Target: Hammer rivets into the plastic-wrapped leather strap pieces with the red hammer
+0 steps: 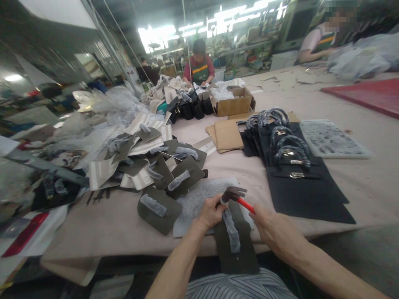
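My right hand (268, 226) is wrapped round the red handle of a hammer (246, 204). The dark claw head (233, 194) is over the upper end of a dark olive panel (238, 259), beside my left hand. My left hand (212, 212) has its fingers pinched at that same end, by a plastic-wrapped strap (231, 232) lying along the panel; what the fingertips hold is too small to tell. The panel overlaps a speckled grey slab (193, 207) and hangs past the table edge towards my lap. Another olive panel (171, 220) with a wrapped strap lies left of the slab.
Olive panels and pale pieces (134, 145) are heaped at the left. Black panels (299, 197) with wrapped handles lie right, near a white slab (333, 139). Behind stand a cardboard box (233, 107) and black bags (187, 110). Two people work across the table.
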A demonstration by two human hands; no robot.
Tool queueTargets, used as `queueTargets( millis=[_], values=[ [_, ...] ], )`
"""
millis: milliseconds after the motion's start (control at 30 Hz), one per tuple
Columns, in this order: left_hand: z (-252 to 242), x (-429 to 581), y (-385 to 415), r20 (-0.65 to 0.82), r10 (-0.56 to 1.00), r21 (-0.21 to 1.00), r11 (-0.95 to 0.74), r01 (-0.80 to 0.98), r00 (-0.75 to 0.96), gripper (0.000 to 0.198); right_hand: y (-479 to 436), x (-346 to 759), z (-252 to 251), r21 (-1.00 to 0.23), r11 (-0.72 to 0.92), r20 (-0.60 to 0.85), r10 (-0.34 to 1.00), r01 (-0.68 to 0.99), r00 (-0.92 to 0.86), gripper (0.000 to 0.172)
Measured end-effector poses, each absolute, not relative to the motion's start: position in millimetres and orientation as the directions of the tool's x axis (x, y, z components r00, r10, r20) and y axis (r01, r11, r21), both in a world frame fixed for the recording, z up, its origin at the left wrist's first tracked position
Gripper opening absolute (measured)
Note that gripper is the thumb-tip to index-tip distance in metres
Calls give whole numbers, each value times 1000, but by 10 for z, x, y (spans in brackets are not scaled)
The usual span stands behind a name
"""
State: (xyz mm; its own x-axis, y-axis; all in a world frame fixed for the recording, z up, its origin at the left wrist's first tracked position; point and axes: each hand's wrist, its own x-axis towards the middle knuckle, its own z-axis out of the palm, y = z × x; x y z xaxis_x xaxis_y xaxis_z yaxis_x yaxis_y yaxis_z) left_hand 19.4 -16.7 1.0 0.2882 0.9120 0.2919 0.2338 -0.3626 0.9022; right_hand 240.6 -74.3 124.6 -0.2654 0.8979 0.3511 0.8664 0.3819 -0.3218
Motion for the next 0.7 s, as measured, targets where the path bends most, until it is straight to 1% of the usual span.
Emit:
queueTargets(
  millis=[33,67,100,167,233,300,333,367,400,433,467,500,533,567,600,667,700],
  values=[
    [-2,192,-164,292,911,900,-364,238,290,13,-727,2449,1117,-291,397,252,909,870,-331,29],
    [-12,190,-161,287,913,902,-360,239,291,13,-698,2501,1020,-260,377,150,925,889,-349,27],
    [-19,190,-157,279,916,906,-351,239,289,11,-656,2556,952,-230,332,44,943,915,-331,25],
    [-27,191,-150,261,924,916,-328,231,279,8,-528,2655,868,-202,186,-111,971,961,-212,23],
    [-29,195,-147,256,930,925,-315,212,265,6,-370,2712,794,-206,72,-198,974,976,-113,25],
    [-26,199,-150,249,936,936,-299,187,248,6,-244,2702,708,-185,8,-237,970,983,-53,28],
    [-21,201,-153,242,940,942,-287,174,239,7,-215,2668,668,-156,0,-219,975,988,-34,29],
    [-15,202,-156,235,945,948,-275,162,230,7,-217,2614,635,-123,9,-164,986,992,-29,32],
    [-7,204,-159,228,948,952,-265,152,224,6,-253,2541,611,-104,33,-78,996,994,-41,36],
    [1,207,-160,222,950,956,-257,144,217,6,-321,2448,596,-110,75,20,997,991,-73,42],
    [8,212,-159,219,952,958,-251,138,213,6,-416,2340,588,-143,133,100,988,981,-119,48],
    [14,220,-155,214,954,960,-245,133,209,7,-528,2219,581,-199,200,140,975,959,-174,53],
    [16,231,-147,204,958,965,-232,126,200,8,-649,2091,573,-267,260,125,964,928,-234,55],
    [16,243,-136,184,966,972,-206,109,182,10,-766,1963,560,-330,295,53,954,897,-294,55],
    [12,254,-123,153,977,983,-166,81,146,14,-869,1842,543,-359,304,-47,938,883,-342,52],
    [4,264,-92,71,997,997,-70,-16,28,22,-1002,1662,503,-338,269,-230,905,902,-357,45],
    [6,257,-76,30,999,997,-32,-74,-33,26,-1024,1618,490,-325,241,-282,898,915,-337,45]
  ],
)
